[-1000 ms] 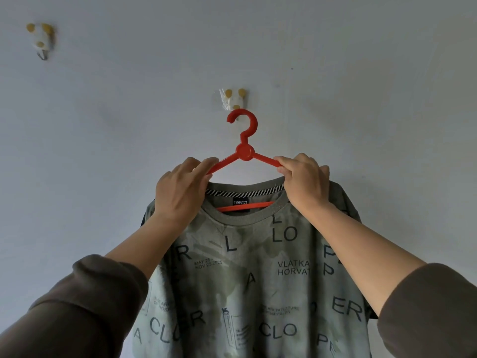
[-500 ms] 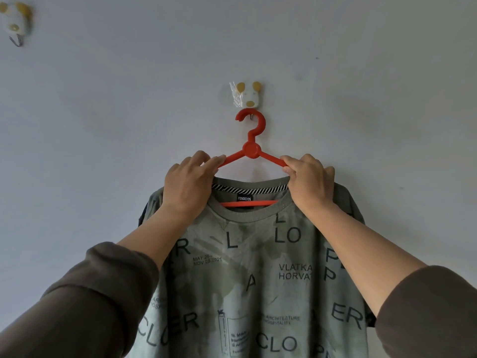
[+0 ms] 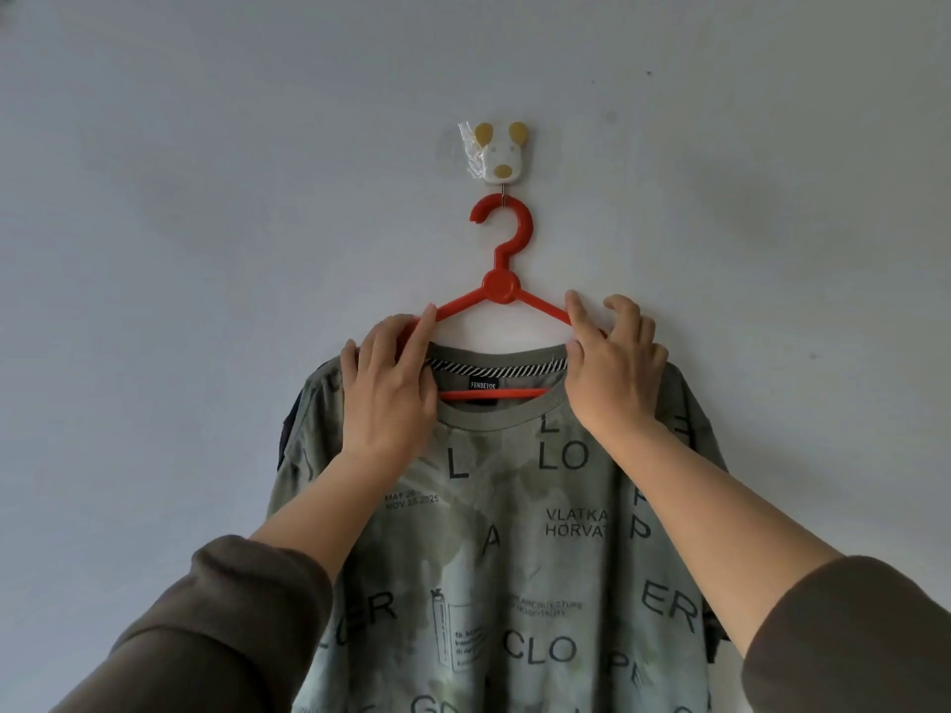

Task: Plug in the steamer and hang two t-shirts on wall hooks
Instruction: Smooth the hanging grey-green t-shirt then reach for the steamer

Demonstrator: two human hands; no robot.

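A pale grey wall (image 3: 206, 249) bearing a small dark speck (image 3: 649, 73), perhaps dirt.

The t-shirt (image 3: 514, 558) runs off the bottom edge, hem unseen. Both hands cover the hanger (image 3: 502, 290) shoulders. Small print on the shirt is too blurred to read.
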